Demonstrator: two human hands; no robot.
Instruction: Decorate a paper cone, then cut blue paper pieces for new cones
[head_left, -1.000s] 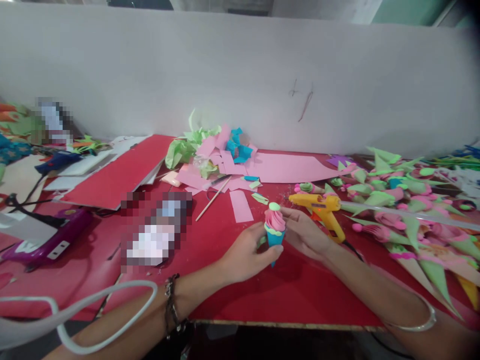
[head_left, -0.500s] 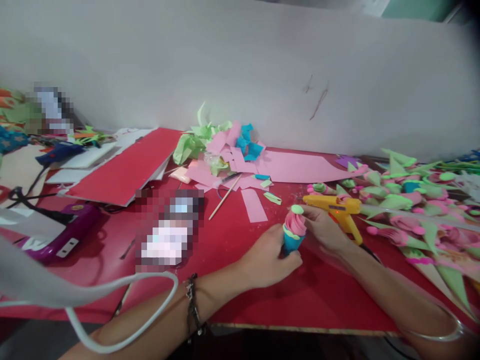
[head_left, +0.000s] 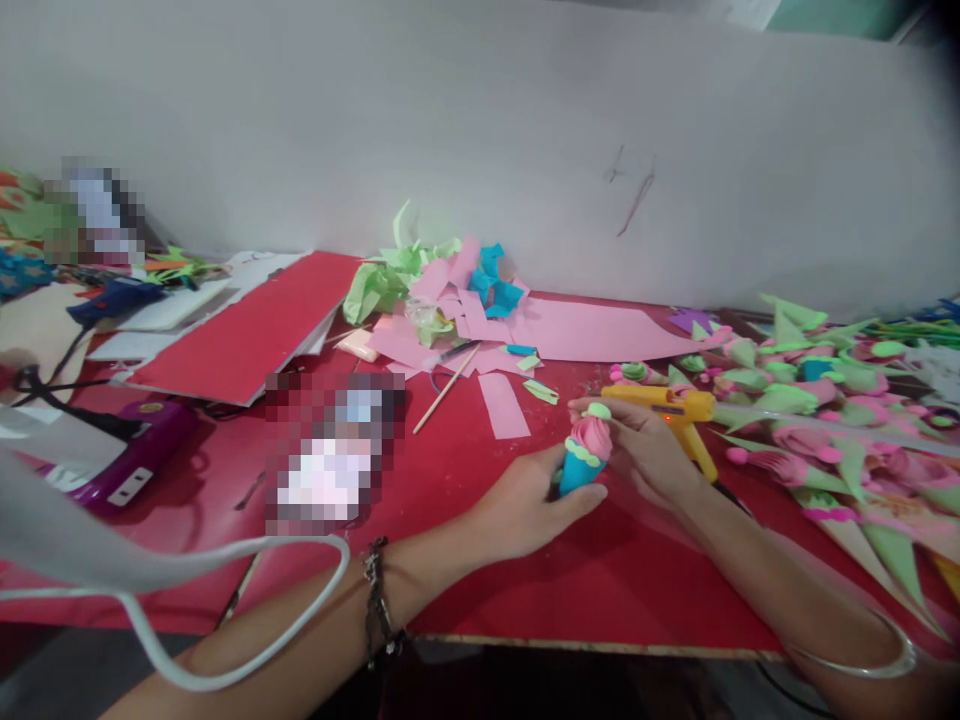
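Note:
My left hand (head_left: 525, 505) grips the blue base of a small paper cone (head_left: 579, 468), tilted to the right. The cone has a green rim, a pink rolled top and a light green disc at its tip. My right hand (head_left: 649, 450) has its fingers closed on the pink top and the disc. Both hands hover just above the red table (head_left: 585, 590). A yellow glue gun (head_left: 675, 412) lies right behind my right hand.
A heap of finished pink and green cones (head_left: 825, 420) fills the right side. Pink, green and blue paper scraps (head_left: 450, 295) and a wooden stick (head_left: 446, 388) lie behind the hands. A purple device (head_left: 124, 465) and red sheets (head_left: 255, 330) sit at left. A white cable (head_left: 187, 610) loops near me.
The cone has tipped from upright to leaning right, and my right fingers have closed over its top. The view has drifted slightly.

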